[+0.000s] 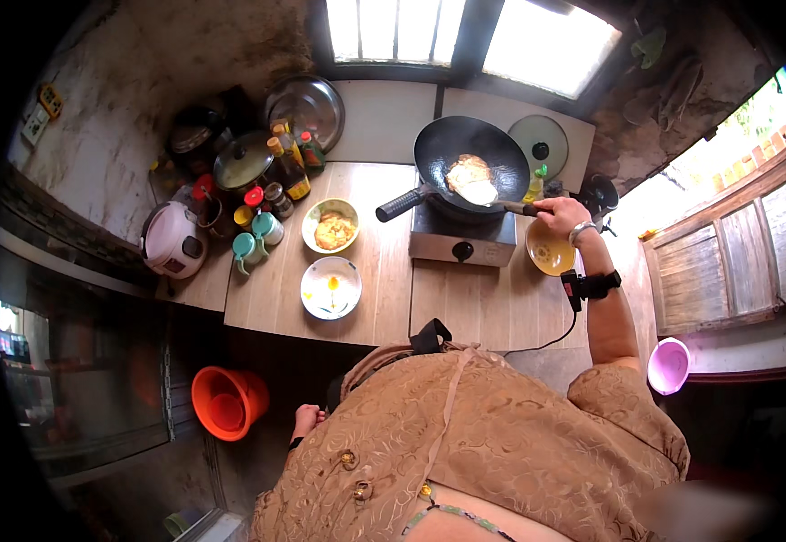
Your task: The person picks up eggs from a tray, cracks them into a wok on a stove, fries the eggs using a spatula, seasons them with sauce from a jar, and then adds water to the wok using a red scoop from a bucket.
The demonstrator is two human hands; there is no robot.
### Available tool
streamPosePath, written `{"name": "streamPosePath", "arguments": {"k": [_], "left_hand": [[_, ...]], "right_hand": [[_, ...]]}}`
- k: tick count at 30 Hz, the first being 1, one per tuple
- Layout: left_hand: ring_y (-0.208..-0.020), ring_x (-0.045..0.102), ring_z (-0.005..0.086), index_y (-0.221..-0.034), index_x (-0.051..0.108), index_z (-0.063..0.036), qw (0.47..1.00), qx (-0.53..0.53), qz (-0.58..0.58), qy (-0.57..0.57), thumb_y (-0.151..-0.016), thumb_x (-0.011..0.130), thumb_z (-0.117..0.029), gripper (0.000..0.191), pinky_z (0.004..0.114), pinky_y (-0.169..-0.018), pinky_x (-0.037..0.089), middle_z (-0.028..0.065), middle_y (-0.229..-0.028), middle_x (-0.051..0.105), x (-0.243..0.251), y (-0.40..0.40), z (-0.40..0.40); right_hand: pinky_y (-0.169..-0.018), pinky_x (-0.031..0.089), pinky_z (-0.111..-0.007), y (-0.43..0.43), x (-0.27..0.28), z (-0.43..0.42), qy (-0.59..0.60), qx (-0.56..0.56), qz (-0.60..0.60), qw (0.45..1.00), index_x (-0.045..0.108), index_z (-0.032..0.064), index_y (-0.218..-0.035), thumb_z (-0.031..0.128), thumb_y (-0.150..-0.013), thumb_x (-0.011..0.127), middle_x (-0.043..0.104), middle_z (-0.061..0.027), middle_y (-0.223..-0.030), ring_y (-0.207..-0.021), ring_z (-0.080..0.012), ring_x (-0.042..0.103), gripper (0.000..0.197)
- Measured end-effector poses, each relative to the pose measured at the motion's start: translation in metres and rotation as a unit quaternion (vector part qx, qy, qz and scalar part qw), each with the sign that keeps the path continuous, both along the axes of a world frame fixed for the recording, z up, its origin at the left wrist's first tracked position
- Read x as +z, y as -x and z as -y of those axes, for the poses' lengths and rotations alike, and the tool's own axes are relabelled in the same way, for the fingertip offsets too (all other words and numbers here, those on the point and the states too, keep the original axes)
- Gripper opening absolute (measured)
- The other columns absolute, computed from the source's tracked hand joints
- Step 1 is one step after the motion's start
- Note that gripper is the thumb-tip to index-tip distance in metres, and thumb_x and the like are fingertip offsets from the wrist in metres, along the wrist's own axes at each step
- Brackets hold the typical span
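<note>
My right hand point(561, 217) is closed around the dark handle of a metal spatula point(481, 192), whose blade lies in a black wok point(508, 162) at the lower edge of a browned, egg-like patty point(468, 171). The wok sits on a single-burner stove point(462, 237), its handle pointing left. Beside the stove, below my right hand, is a yellow bowl point(550, 249). To the left, a bowl point(307, 217) holds cooked yellow-brown food point(334, 230), and a white bowl point(330, 308) with yellow marks stands nearer me. My left hand point(308, 417) hangs low by my side, fingers curled; whether it holds anything is unclear.
Sauce bottles point(291, 177), spice jars point(277, 200), turquoise-lidded containers point(267, 228), a lidded pot point(242, 162) and a rice cooker point(175, 240) crowd the left. A glass lid point(548, 139) leans behind the wok. An orange bucket point(229, 404) stands below left; a pink basin point(668, 366) is at right.
</note>
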State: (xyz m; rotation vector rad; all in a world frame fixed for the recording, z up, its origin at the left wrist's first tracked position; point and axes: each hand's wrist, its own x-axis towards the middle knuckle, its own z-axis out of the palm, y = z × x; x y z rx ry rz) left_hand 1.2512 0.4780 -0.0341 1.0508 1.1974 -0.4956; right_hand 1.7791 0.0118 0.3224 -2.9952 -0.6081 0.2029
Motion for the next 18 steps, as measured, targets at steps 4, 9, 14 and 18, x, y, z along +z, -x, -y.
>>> {"name": "streamPosePath", "arguments": {"k": [4,9,14,18], "left_hand": [[-0.048,0.051,0.0133,-0.079,0.053,-0.0033,0.996,0.061,0.005,-0.066,-0.081,0.049,-0.007,0.006,0.029,-0.044,0.046,0.0061,-0.065,0.056,-0.021,0.013,0.014],[-0.048,0.051,0.0136,-0.080,0.054,-0.0023,0.995,0.060,0.005,-0.076,-0.080,0.050,-0.005,0.005,0.029,-0.044,0.046,0.0063,-0.064,0.056,-0.030,0.016,0.016],[-0.049,0.052,0.0134,-0.080,0.054,-0.0023,0.995,0.056,-0.001,-0.083,-0.080,0.050,-0.005,0.004,0.029,-0.045,0.046,0.0064,-0.064,0.057,-0.035,0.015,0.015],[-0.049,0.052,0.0129,-0.081,0.054,-0.0027,0.994,0.055,-0.012,-0.089,-0.081,0.051,-0.006,0.005,0.028,-0.045,0.046,0.0062,-0.065,0.057,-0.038,0.011,0.014]], "right_hand": [[-0.082,0.047,-0.035,0.003,0.008,0.006,-0.039,-0.009,-0.006,0.999,0.065,0.0187,-0.102,0.029,-0.079,0.056,0.064,-0.0099,-0.097,-0.090,-0.0274,0.060,0.027],[-0.078,0.048,-0.033,0.006,0.006,0.023,-0.135,-0.042,-0.033,0.989,0.065,0.0142,-0.104,0.028,-0.078,0.057,0.064,-0.0114,-0.096,-0.084,-0.0262,0.062,0.030],[-0.064,0.047,-0.025,0.006,-0.009,0.041,-0.318,-0.117,-0.107,0.935,0.065,0.0076,-0.104,0.017,-0.082,0.058,0.065,-0.0064,-0.083,-0.069,-0.0138,0.059,0.025],[-0.056,0.042,-0.018,0.006,-0.021,0.047,-0.464,-0.142,-0.127,0.865,0.063,0.0032,-0.105,0.010,-0.085,0.057,0.061,0.0008,-0.079,-0.061,-0.0046,0.050,0.022]]}}
